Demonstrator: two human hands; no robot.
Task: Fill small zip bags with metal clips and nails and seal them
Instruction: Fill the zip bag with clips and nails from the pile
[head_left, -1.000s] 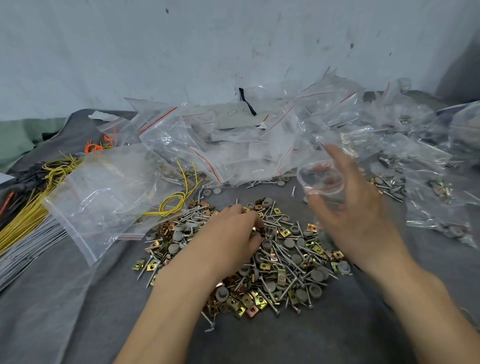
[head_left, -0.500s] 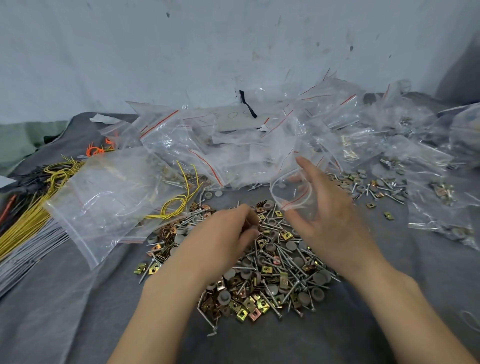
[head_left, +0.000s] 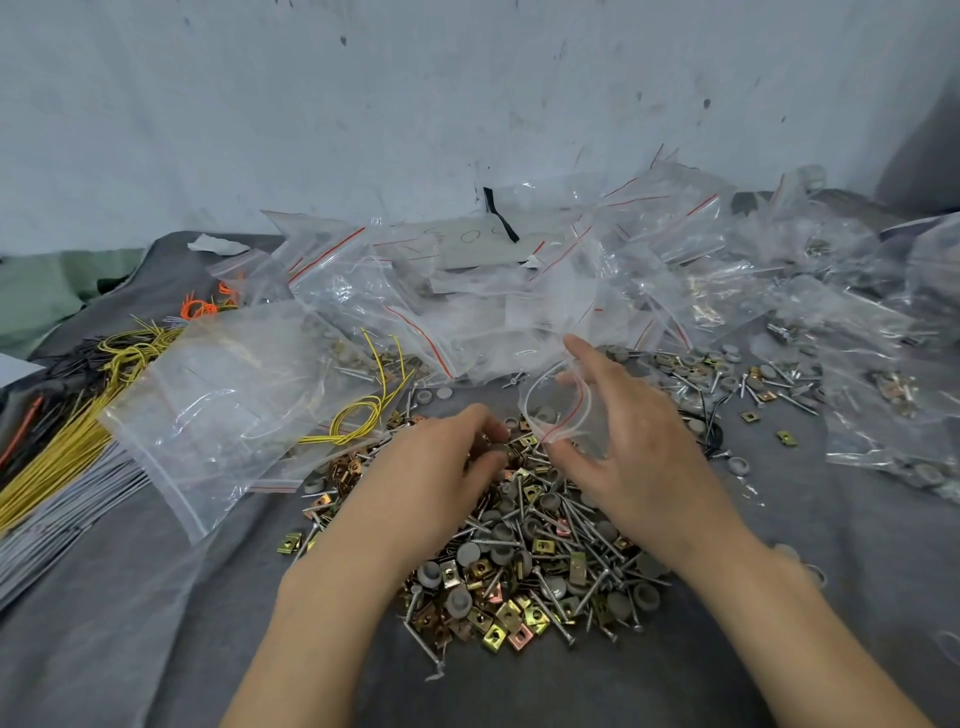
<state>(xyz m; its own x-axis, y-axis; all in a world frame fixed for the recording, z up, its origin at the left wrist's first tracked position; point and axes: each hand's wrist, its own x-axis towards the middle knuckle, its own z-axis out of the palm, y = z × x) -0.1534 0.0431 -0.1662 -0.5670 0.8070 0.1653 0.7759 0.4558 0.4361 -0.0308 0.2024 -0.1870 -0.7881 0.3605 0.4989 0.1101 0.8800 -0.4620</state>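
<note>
A heap of brass-coloured metal clips, long nails and grey round caps (head_left: 524, 561) lies on the grey cloth in front of me. My left hand (head_left: 441, 478) is over the far side of the heap, its fingers curled and pinching small parts. My right hand (head_left: 628, 452) holds a small clear zip bag (head_left: 558, 410) with a red seal line, its mouth pulled open toward the left hand, just above the heap. What the left fingertips hold is too small to make out.
A large empty zip bag (head_left: 223, 400) lies at the left, over yellow wires (head_left: 78, 431) and grey wire bundles (head_left: 57, 525). Many zip bags (head_left: 519, 291) are piled at the back along the wall. More bags and loose parts (head_left: 753, 379) lie at the right.
My right hand has brought the small bag down and left, close to the left hand over the heap. The left hand's fingers have closed on parts at the heap's far side.
</note>
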